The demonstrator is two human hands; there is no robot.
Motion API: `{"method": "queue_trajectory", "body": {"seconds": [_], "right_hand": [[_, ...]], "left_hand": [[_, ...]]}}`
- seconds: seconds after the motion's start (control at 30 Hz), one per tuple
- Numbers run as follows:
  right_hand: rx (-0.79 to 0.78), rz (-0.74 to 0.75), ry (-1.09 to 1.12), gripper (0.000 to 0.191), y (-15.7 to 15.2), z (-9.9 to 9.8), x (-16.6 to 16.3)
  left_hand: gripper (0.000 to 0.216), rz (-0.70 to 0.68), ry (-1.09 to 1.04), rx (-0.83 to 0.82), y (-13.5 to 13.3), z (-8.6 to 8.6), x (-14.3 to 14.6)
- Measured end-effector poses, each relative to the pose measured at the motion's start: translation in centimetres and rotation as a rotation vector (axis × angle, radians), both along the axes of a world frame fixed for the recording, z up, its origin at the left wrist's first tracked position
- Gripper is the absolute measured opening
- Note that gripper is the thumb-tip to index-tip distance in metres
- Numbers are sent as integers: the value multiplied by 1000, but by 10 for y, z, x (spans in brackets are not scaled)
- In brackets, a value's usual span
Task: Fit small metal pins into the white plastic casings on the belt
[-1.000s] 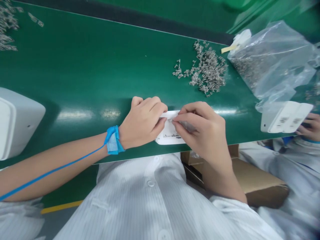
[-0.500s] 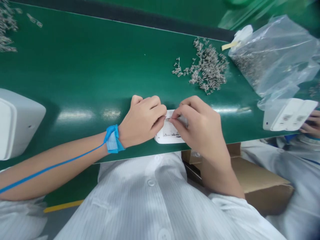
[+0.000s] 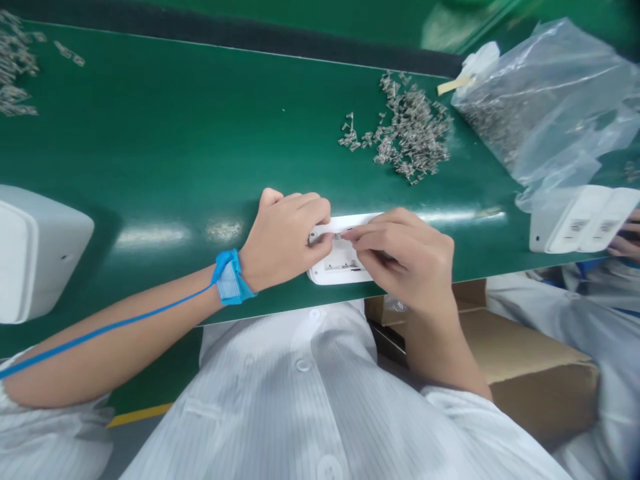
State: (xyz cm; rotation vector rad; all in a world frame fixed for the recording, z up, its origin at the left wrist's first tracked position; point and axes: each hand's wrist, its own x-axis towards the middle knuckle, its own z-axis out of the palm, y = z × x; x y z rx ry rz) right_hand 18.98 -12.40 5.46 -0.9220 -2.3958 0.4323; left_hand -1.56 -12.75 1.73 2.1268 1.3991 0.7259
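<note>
A white plastic housing (image 3: pixel 345 275) with a recessed compartment lies on the green bench in front of me. My left hand (image 3: pixel 289 232), a blue wrist strap behind it, is closed on the housing's left end, with thumb and curled forefinger at its upper left corner. A bit of metal shows beside those fingers. My right hand (image 3: pixel 407 257) reaches over the housing's right part, its fingers pinched together with the tips at the upper edge of the compartment. Whatever lies between those fingertips is too small and hidden to make out. Small metal pieces show along the compartment's lower side.
A pile of small metal spring contacts (image 3: pixel 413 130) lies beyond my right hand, beside a clear plastic bag (image 3: pixel 545 107) of similar pieces. More contacts (image 3: pixel 17 63) lie far left, above a white casing (image 3: pixel 43 253). White units (image 3: pixel 575 220) stand right, near a co-worker's hand (image 3: pixel 627 237). A cardboard box (image 3: pixel 530 353) sits below.
My right hand has shifted slightly right and its fingers lie flatter over the housing. More of the housing's upper edge shows. My left hand stays at the left end.
</note>
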Motion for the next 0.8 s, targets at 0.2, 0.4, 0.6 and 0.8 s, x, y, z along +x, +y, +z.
{"method": "queue_trajectory", "body": {"seconds": [0.2, 0.4, 0.6, 0.8], "right_hand": [[69, -4, -11, 18, 1, -7, 1], [89, -32, -10, 19, -3, -7, 1], [120, -1, -111, 21, -3, -5, -2], [-36, 8, -57, 15, 2, 7, 4]], "left_hand": [[12, 22, -6, -3, 1, 0, 2], [11, 22, 21, -2, 0, 0, 3], [9, 35, 57, 52, -2, -1, 7], [8, 50, 89, 150, -6, -6, 8]]}}
